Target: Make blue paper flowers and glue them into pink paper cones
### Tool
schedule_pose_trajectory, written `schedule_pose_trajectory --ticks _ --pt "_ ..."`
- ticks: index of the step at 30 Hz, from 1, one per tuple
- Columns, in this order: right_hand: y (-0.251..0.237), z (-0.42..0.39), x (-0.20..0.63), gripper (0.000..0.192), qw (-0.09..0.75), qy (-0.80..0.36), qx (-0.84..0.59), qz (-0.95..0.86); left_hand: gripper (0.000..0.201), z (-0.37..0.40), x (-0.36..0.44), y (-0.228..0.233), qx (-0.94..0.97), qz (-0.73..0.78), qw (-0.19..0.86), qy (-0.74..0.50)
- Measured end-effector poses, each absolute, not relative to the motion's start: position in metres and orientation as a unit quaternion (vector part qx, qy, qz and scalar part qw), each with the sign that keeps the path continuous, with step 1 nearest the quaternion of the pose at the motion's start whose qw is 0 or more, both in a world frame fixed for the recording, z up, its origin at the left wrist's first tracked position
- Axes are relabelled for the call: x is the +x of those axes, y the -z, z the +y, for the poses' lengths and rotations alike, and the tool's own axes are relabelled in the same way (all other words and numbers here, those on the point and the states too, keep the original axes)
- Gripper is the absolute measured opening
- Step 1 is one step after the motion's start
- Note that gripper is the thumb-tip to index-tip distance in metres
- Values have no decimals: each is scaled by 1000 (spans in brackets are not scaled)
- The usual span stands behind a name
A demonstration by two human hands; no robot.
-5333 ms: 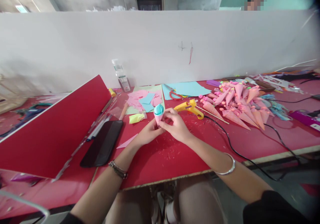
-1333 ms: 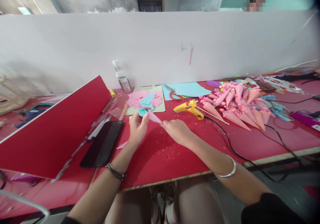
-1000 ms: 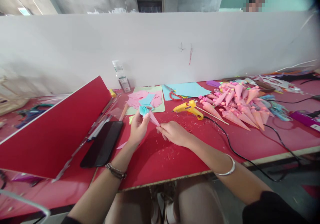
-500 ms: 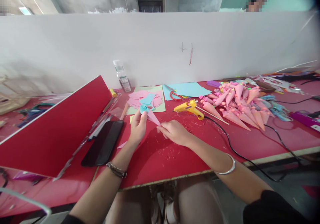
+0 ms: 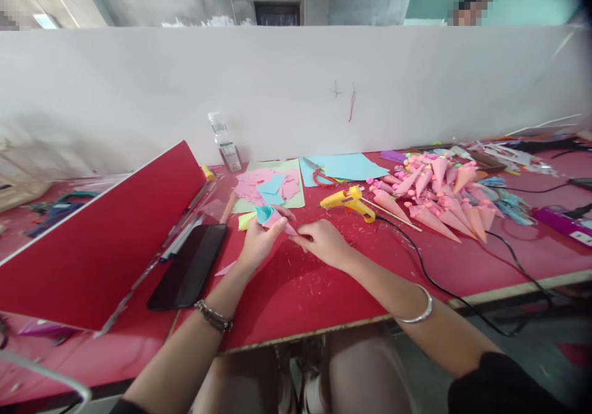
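The cone [image 5: 274, 219], pink with a blue lining, has tipped from upright to nearly level since half a second ago, so work seems to have moved to its tip. The left hand [image 5: 256, 244] grips the wide end; the right hand [image 5: 321, 242] pinches the point. It lies between both hands, just above the table [image 5: 324, 290], near the glue gun [image 5: 346, 200].

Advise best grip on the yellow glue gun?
Probably the handle, the yellow part toward the near right where the black cord leaves. The glue gun lies on its side, nozzle pointing left, so come from above and the right, clear of the tip.
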State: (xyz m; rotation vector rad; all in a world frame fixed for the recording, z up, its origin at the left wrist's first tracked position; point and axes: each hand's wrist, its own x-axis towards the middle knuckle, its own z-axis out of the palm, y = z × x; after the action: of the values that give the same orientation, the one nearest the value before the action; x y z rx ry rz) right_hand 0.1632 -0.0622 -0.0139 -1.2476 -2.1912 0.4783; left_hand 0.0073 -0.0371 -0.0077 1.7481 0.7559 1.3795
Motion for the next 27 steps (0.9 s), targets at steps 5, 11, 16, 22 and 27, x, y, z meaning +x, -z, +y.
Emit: schedule_pose_trajectory --ticks 5,11,16,22,27 --pt "10 -65 162 30 283 -224 -427 -829 14 -39 10 8 680 260 459 -509" --pt "8 -68 161 40 271 -402 -339 -807 19 -40 7 10 682 220 531 -453" --pt "10 -64 162 30 309 -386 -329 -805 24 -41 6 7 719 225 490 -438" --pt "11 -61 162 17 335 -304 -351 -820 11 -44 11 6 784 212 417 -408" --pt "14 -60 163 5 336 -260 -375 -824 7 -48 11 5 826 226 360 -370"
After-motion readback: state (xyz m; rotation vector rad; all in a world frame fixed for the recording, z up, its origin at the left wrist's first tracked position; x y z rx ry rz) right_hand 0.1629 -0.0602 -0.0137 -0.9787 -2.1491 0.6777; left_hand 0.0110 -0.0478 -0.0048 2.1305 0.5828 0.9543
